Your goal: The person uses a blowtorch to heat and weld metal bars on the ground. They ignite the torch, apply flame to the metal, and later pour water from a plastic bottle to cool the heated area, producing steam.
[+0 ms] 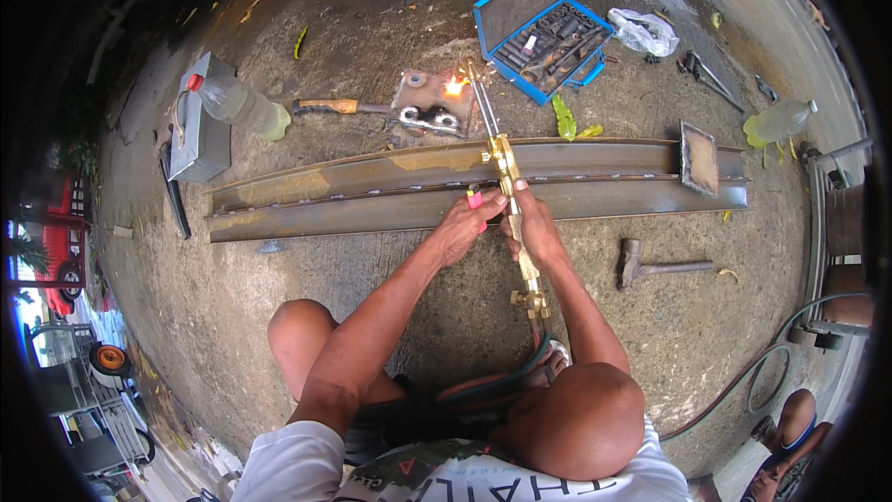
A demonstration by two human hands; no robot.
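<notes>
At the centre of the frame, my right hand [534, 231] grips the brass torch [505, 165], while my left hand [460, 229] holds a pink lighter [475, 197] beside it. I see a flame [455, 85] near the torch's tip at upper centre, left of the open blue toolbox [526, 9].

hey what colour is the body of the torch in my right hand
The torch body is shiny brassy gold; it shows best in the head view.

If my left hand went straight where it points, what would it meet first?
Probably the long, brass-coloured metal torch in your right hand, very near your left hand; depth is unclear.
</notes>
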